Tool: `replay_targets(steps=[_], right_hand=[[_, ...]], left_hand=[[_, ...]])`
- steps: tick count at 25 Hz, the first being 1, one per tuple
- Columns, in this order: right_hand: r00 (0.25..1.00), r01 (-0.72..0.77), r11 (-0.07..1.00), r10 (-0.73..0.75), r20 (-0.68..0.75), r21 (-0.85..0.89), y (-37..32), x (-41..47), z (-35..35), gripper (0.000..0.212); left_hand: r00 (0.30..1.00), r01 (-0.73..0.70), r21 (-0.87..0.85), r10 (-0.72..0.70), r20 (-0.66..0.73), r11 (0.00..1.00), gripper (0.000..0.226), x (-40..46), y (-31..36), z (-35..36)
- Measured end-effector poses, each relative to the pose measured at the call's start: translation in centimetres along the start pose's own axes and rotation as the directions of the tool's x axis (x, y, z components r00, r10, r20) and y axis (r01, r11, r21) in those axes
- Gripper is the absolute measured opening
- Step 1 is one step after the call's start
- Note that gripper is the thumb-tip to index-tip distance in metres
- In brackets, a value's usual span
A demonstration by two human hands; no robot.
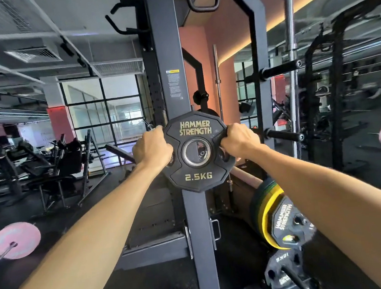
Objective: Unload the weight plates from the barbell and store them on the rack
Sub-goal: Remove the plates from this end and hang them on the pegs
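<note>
Gripping the plate with left hand and right hand, we hold it upright before the rack post, arms outstretched.

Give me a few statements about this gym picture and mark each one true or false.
1. Both hands hold the black plate. True: the left hand and right hand grip its opposite sides.
2. The plate reads 10KG. False: it reads 2.5KG.
3. The plate is held in front of the rack's upright post. True.
4. The pink plate lies on the right, beside the yellow plate. False: it sits low on the left, far from the yellow plate.
5. The plate's centre hole is filled by a peg. False: you see through it.
</note>
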State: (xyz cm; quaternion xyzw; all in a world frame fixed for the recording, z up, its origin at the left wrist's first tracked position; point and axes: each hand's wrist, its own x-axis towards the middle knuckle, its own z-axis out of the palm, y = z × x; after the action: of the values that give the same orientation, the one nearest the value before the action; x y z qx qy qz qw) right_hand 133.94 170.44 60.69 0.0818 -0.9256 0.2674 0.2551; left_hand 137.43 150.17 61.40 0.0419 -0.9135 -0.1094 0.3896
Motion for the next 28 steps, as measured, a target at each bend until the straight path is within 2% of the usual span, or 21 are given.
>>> replay_targets(steps=[4,6,8,11,15,18,20,28], right_hand=[[0.998,-0.041,0.998,0.039,-0.050,-0.038,3.2,0.7,-4.3,0.015],[0.996,-0.071,0.994,0.066,-0.064,-0.079,5.8,0.9,-6.6,0.007],[0.992,-0.111,0.988,0.104,-0.071,-0.112,8.9,1.1,-8.5,0.010],[0.978,-0.180,0.970,0.159,-0.135,-0.164,15.5,2.4,-11.8,0.006],[0.957,-0.250,0.945,0.208,-0.205,-0.212,24.4,4.2,-16.7,0.020],[0.940,-0.305,0.919,0.248,-0.233,-0.252,31.0,5.5,-20.7,0.013],[0.929,-0.336,0.901,0.271,-0.250,-0.272,34.7,6.3,-22.7,0.010],[0.900,-0.405,0.864,0.320,-0.295,-0.298,47.0,11.5,-26.1,0.012]], left_hand=[[0.999,-0.033,-0.023,0.033,-0.018,0.999,0.031,1.3,5.1,0.2],[0.999,-0.051,-0.083,0.050,-0.007,0.995,0.025,2.0,8.3,1.6],[0.997,-0.081,-0.159,0.082,-0.001,0.984,0.017,2.6,11.8,3.4],[0.992,-0.120,-0.291,0.129,0.009,0.949,0.016,3.6,19.2,7.3],[0.978,-0.185,-0.399,0.208,0.017,0.898,0.016,4.8,29.5,11.5],[0.967,-0.212,-0.477,0.254,0.024,0.853,0.017,6.0,37.4,15.1],[0.960,-0.215,-0.504,0.277,0.049,0.836,0.026,6.6,41.8,16.8],[0.938,-0.274,-0.536,0.345,0.035,0.799,0.019,10.4,54.1,25.7]])
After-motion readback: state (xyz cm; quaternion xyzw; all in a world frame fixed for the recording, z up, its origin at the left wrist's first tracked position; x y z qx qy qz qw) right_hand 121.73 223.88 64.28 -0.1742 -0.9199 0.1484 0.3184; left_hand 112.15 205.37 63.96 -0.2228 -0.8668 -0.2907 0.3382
